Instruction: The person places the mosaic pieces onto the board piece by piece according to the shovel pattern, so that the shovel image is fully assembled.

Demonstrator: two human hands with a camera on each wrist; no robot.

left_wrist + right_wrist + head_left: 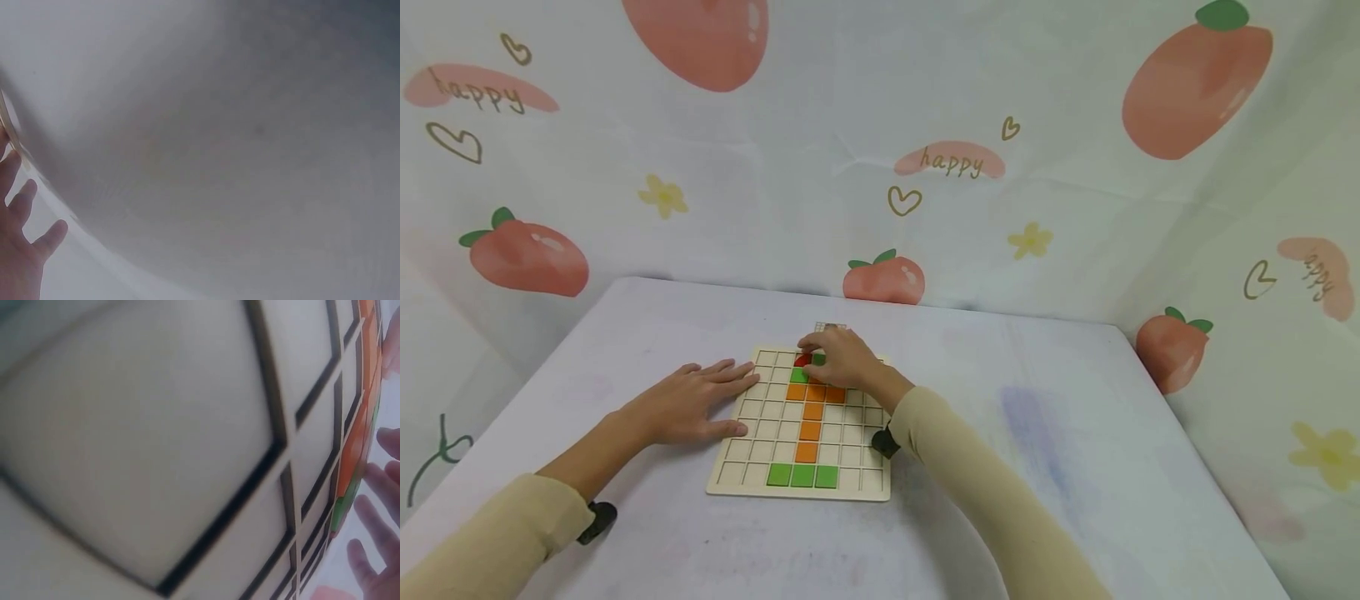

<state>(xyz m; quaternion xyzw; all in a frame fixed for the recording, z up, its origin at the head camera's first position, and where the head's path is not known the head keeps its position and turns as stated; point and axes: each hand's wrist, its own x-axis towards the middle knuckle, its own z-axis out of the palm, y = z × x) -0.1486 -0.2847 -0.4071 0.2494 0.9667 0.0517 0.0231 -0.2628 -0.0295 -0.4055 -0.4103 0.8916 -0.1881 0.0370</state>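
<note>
A pale square-grid board (763, 429) lies flat on the table. My left hand (688, 404) rests at its left edge, fingers spread; the left wrist view shows those fingers (22, 203) beside the board's rim. Over the top rows is my right hand (844, 358), its fingertips and thumb around a red piece (802, 361). Beside that piece sit a dark green piece (818, 360) and a light green tile (798, 376), partly covered by the hand. Orange tiles (811, 412) form a T below them. Three green tiles (802, 476) line the bottom row.
Behind the board lies a small card with a printed grid (820, 326), partly hidden by the right hand. The white table (1000, 467) runs back to a hanging cloth (790, 200) printed with fruit, hearts and flowers. Dark wrist cameras (598, 522) sit at both cuffs.
</note>
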